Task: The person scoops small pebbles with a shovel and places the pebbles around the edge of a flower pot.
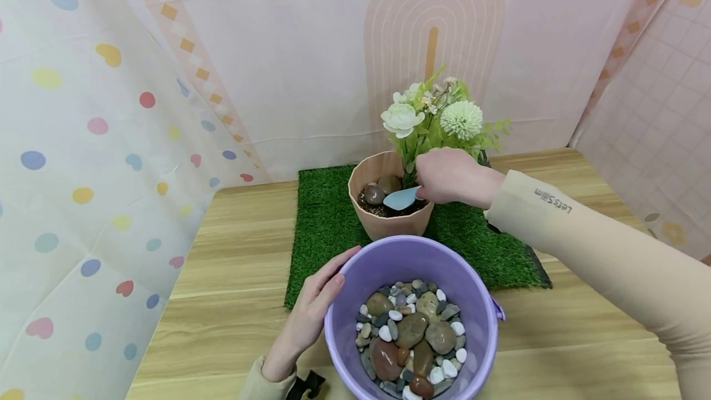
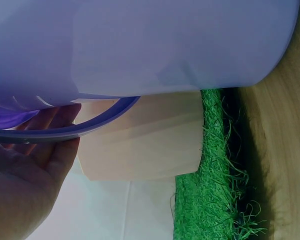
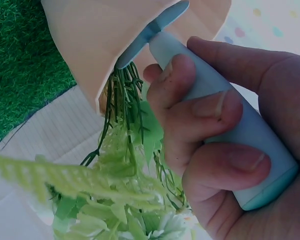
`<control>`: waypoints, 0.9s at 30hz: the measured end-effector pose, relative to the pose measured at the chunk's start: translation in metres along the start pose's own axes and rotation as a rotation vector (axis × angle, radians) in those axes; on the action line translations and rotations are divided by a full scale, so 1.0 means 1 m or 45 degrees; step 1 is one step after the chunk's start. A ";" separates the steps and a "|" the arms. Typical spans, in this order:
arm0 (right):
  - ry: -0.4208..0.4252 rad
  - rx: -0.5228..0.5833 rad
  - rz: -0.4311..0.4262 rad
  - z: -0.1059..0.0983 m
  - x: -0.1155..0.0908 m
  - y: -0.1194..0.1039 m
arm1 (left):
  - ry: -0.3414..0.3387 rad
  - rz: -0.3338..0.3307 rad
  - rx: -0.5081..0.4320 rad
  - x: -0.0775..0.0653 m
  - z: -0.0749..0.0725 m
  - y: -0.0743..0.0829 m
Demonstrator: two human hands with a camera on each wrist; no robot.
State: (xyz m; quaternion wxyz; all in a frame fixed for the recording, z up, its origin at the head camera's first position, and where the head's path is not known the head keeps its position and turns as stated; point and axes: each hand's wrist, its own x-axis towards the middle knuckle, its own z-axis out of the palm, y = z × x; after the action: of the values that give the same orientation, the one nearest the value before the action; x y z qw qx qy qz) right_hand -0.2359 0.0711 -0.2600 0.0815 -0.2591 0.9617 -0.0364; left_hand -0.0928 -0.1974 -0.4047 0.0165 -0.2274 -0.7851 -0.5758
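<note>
- Cloth (image 1: 278,48): pale, hung around the table (image 1: 239,252), with coloured dots at the left and a peach arch at the back.
- Table: light wood grain, bearing the mat (image 1: 322,215) and the bucket (image 1: 402,261).
- Mat: green artificial grass, lying flat toward the back.
- Bucket: purple, upright, nearest the person, hiding part of the mat's front edge.
- Flowers (image 1: 433,116): white blooms and green leaves, rising from the pot (image 1: 391,226).
- Pot: peach, faceted, upright on the mat, just beyond the bucket.
- Left hand (image 1: 313,301): fingers extended, laid against the bucket's left side at the rim; in the left wrist view a curved purple strip (image 2: 100,120) crosses in front of them.
- Right hand (image 1: 452,175): fingers curled round the handle of the trowel (image 1: 401,199), at the pot's right rim.
- Trowel: blue, its blade within the pot's mouth; I cannot tell whether it touches the soil (image 1: 380,210).
- Stones (image 1: 412,330): smooth, mostly brown, several in the bucket, two side by side in the pot.
- Pebbles (image 1: 450,368): white, grey and tan, among the bucket's stones.
- Soil: dark crumbs inside the pot.
</note>
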 end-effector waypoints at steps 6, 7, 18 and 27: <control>0.122 0.073 -0.063 0.002 -0.016 0.003 | 0.000 -0.006 -0.004 0.000 0.000 -0.001; 0.142 0.083 -0.074 0.002 -0.019 0.003 | 0.000 -0.006 -0.006 0.000 0.000 -0.001; 0.274 0.076 -0.094 -0.001 -0.053 0.006 | -0.011 -0.007 -0.023 0.000 0.000 -0.001; 0.329 0.086 -0.128 0.003 -0.080 0.011 | -0.014 -0.001 -0.041 0.000 0.000 -0.001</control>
State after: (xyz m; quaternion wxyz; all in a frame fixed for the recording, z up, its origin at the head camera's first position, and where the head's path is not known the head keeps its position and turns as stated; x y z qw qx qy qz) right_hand -0.1729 0.1209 -0.2531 -0.0363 -0.2972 0.9482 -0.1059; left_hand -0.0932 -0.1974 -0.4058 0.0084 -0.2305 -0.7758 -0.5873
